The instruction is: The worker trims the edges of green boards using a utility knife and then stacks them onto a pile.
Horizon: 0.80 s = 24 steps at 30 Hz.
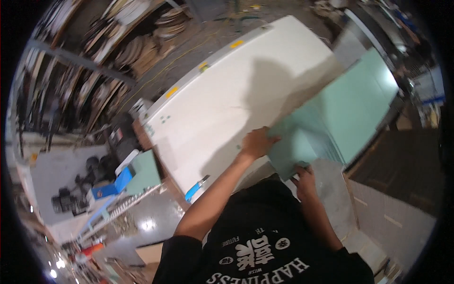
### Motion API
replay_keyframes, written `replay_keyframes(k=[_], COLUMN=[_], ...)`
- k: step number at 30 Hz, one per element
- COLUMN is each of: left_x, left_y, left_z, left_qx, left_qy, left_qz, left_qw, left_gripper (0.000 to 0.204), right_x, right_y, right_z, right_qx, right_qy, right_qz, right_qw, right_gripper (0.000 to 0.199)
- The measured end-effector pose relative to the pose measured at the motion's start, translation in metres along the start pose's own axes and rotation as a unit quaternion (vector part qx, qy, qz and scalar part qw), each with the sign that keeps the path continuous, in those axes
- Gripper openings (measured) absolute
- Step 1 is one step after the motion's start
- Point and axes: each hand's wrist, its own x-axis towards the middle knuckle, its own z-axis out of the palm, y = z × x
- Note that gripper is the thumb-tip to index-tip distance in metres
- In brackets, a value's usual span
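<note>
On the big white table (222, 94), a stack of pale green sheets (340, 111) lies across the right end and sticks out past the table's near edge. The sheets are flat and long, and they reach from the hands up toward the far right corner.

The left hand (257, 142) rests on the near left corner of the green sheets. Its fingers (270, 139) are curled down over the edge of the top sheet, with the palm partly on the white table beside it. The hand seems to be gripping that corner, but the fingertips are hard to see clearly.

The right hand (305, 177) is lower down, at the bottom edge of the green sheets where they hang off the table. Its fingers (302, 169) point up and touch the underside or edge of the stack there. I cannot tell if they are closed around it or only pressing on it.

So the near end of the green stack sits between the two hands, left hand on top, right hand at the bottom edge.

A blue-handled tool (196, 188) lies at the near edge of the white table, well left of the hands. Farther left, a small green sheet piece (145, 173) sits near a blue box (113, 185).
</note>
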Motion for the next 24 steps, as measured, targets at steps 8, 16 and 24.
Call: replay_keyframes(k=[8, 16, 24], left_x=[0.0, -0.006, -0.033], left_y=[0.004, -0.005, -0.042], left_z=[0.006, 0.023, 0.033], left_qx=[0.014, -0.055, -0.132], left_qy=[0.023, 0.049, 0.412], left_qz=[-0.004, -0.014, 0.096], left_qw=[1.0, 0.997, 0.896], left_gripper=[0.064, 0.065, 0.062], right_x=[-0.002, 0.013, 0.028], right_y=[-0.014, -0.006, 0.002], right_z=[-0.017, -0.033, -0.041], right_qx=[-0.088, -0.131, -0.207], right_qy=[-0.063, -0.121, -0.039], right_qz=[-0.023, -0.014, -0.112], right_qw=[0.994, 0.984, 0.971], right_gripper=[0.053, 0.055, 0.06])
